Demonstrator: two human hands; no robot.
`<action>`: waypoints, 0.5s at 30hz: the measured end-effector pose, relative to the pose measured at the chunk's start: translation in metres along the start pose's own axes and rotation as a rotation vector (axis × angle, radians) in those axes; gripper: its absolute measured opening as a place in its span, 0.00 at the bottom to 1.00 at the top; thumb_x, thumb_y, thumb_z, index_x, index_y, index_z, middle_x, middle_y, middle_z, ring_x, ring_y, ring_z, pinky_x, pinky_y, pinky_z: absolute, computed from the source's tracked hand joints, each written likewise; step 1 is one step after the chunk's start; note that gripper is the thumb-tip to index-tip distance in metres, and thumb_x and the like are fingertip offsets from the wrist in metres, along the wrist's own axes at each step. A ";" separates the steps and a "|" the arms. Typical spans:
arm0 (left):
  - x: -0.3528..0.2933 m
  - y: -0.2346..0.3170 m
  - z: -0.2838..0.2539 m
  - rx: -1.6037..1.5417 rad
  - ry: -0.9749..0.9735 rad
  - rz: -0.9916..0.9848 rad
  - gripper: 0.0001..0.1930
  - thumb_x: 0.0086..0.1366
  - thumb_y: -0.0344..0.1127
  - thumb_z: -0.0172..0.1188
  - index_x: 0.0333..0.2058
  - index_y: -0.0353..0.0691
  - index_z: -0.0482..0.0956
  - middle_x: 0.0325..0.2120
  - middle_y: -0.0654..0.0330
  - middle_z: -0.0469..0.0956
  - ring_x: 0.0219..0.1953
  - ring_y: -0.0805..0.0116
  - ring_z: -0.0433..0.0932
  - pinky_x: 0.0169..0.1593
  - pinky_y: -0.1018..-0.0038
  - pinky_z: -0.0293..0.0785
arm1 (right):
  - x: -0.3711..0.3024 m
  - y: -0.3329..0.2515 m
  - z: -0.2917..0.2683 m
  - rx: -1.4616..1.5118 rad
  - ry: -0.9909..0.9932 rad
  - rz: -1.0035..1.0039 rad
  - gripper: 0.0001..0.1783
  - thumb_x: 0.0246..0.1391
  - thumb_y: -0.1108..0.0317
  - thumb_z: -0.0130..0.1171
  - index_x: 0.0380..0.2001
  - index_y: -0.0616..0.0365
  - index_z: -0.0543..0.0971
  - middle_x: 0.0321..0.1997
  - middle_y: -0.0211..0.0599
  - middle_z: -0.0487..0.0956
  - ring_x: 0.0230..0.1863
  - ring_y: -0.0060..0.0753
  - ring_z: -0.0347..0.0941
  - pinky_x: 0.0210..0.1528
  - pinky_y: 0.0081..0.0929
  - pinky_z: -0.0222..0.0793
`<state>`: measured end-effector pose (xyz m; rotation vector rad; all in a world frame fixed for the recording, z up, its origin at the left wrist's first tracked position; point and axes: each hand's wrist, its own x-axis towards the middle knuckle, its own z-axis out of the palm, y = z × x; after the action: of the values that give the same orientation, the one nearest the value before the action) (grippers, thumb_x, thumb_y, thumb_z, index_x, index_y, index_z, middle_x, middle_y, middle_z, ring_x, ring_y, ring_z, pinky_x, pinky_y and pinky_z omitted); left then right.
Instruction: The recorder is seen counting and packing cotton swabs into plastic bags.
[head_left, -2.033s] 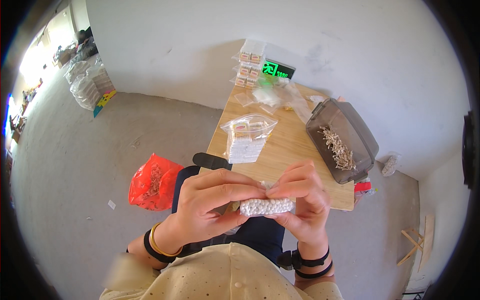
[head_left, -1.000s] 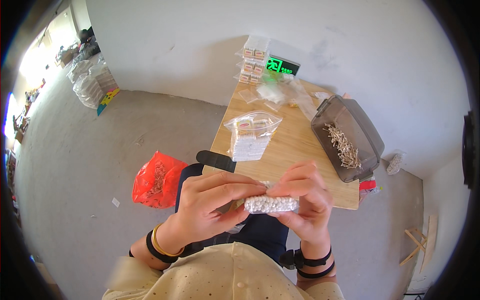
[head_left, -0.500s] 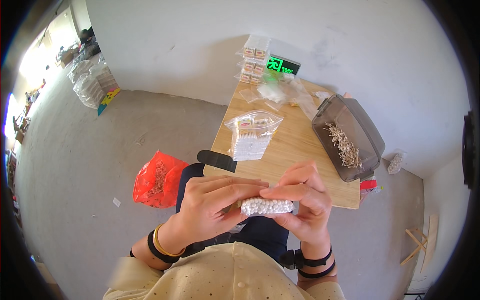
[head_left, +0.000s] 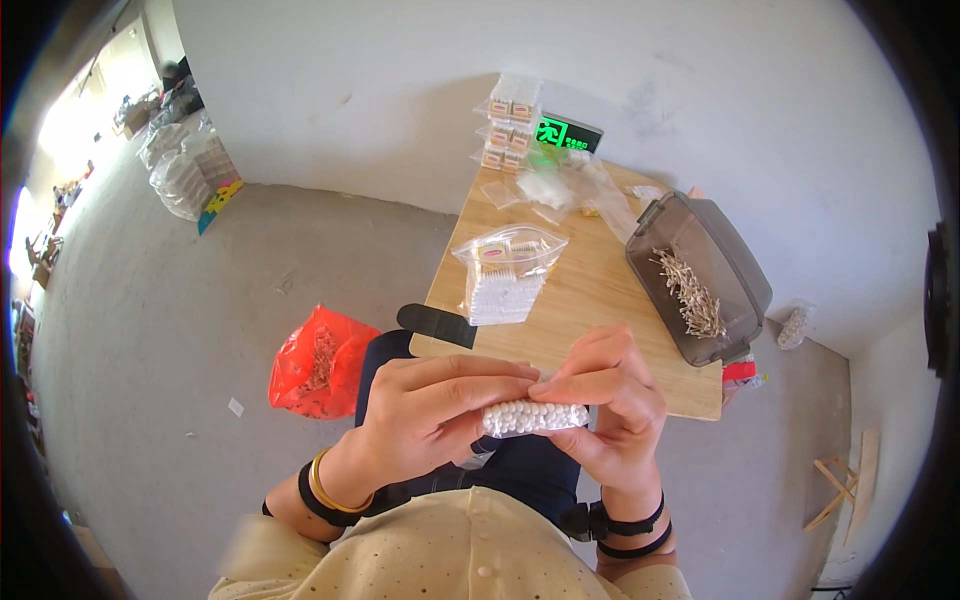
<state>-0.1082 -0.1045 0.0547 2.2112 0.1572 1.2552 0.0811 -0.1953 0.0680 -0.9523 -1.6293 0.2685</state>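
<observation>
Between my two hands, above my lap, is a small clear packet of cotton swabs (head_left: 535, 418), its white tips facing me. My left hand (head_left: 425, 412) grips its left end, fingers over the top and thumb beneath. On the other end my right hand (head_left: 607, 405) is closed, with index finger and thumb pinching the packet; the fingertips of both hands nearly meet along its upper edge. Just beyond, a clear zip bag (head_left: 510, 275) filled with packets of swabs stands on the wooden table (head_left: 590, 300).
Loose swabs lie in a grey plastic bin (head_left: 690, 280) at the table's right. Several bagged packs (head_left: 510, 125) are stacked at the back beside a green-lit exit sign (head_left: 568, 133) and empty clear bags (head_left: 550, 188). A red plastic bag (head_left: 318, 365) sits on the floor to the left.
Hardly anything differs. My fingers have shifted slightly on the packet, and the whole view has moved a little.
</observation>
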 end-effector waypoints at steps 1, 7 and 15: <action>0.000 -0.001 0.000 -0.011 -0.003 -0.001 0.12 0.55 0.28 0.70 0.39 0.35 0.82 0.38 0.52 0.85 0.35 0.61 0.86 0.35 0.75 0.82 | 0.000 -0.001 0.000 0.003 0.001 0.003 0.18 0.39 0.71 0.72 0.39 0.53 0.86 0.36 0.30 0.78 0.39 0.34 0.70 0.42 0.28 0.66; 0.003 0.000 0.004 0.002 0.017 0.018 0.14 0.54 0.32 0.73 0.39 0.35 0.83 0.39 0.51 0.85 0.37 0.59 0.86 0.37 0.73 0.83 | 0.001 -0.001 -0.001 0.042 -0.004 0.002 0.17 0.40 0.73 0.72 0.39 0.52 0.86 0.36 0.28 0.77 0.39 0.32 0.70 0.42 0.27 0.65; 0.007 0.000 0.006 0.128 0.020 0.092 0.18 0.51 0.39 0.75 0.38 0.37 0.83 0.37 0.52 0.85 0.37 0.58 0.87 0.37 0.72 0.84 | 0.000 -0.002 -0.003 0.082 -0.012 0.068 0.17 0.40 0.72 0.72 0.39 0.52 0.87 0.36 0.28 0.75 0.40 0.31 0.69 0.42 0.26 0.64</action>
<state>-0.0989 -0.1042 0.0575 2.3392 0.1486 1.3513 0.0833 -0.1975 0.0699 -0.9457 -1.5865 0.3858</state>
